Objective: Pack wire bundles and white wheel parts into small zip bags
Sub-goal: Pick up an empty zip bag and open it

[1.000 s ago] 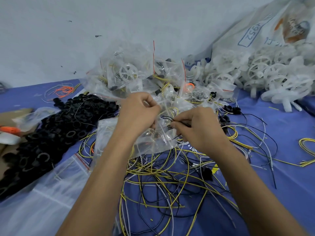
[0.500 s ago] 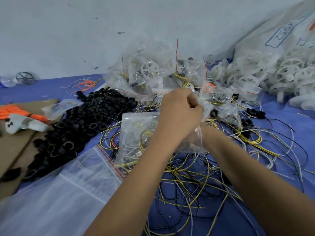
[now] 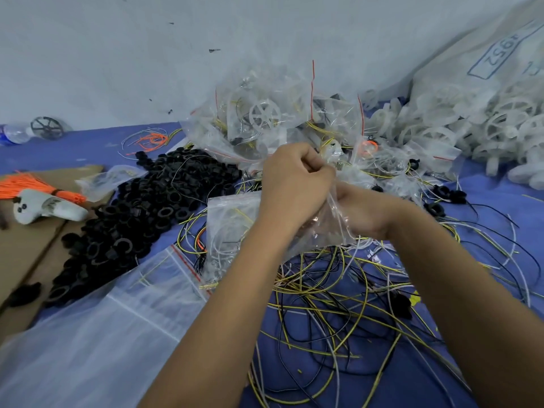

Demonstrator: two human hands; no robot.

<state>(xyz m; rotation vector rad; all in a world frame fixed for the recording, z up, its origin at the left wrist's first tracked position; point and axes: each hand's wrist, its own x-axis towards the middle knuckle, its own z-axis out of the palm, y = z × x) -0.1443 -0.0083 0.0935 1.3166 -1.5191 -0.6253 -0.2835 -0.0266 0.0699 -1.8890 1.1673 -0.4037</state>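
Observation:
My left hand (image 3: 294,181) pinches the top edge of a small clear zip bag (image 3: 232,231) holding coiled white and yellow wires. My right hand (image 3: 362,213) lies behind and below the left, mostly hidden by it and by the plastic; its fingers appear to grip the same bag. Loose yellow, black and white wires (image 3: 332,301) are tangled on the blue cloth beneath my forearms. A heap of filled zip bags (image 3: 273,122) rises behind my hands. White wheel parts (image 3: 471,128) are piled at the right.
A mound of black rings (image 3: 141,210) covers the left centre. Large empty zip bags (image 3: 97,334) lie at the lower left. Cardboard (image 3: 26,242), orange ties (image 3: 26,187) and a pale tool (image 3: 50,206) sit at the far left. A printed sack (image 3: 477,63) leans at the right.
My left hand moved right across the bag's top edge and now covers the right hand. The view has swung left, bringing the cardboard and orange ties into sight.

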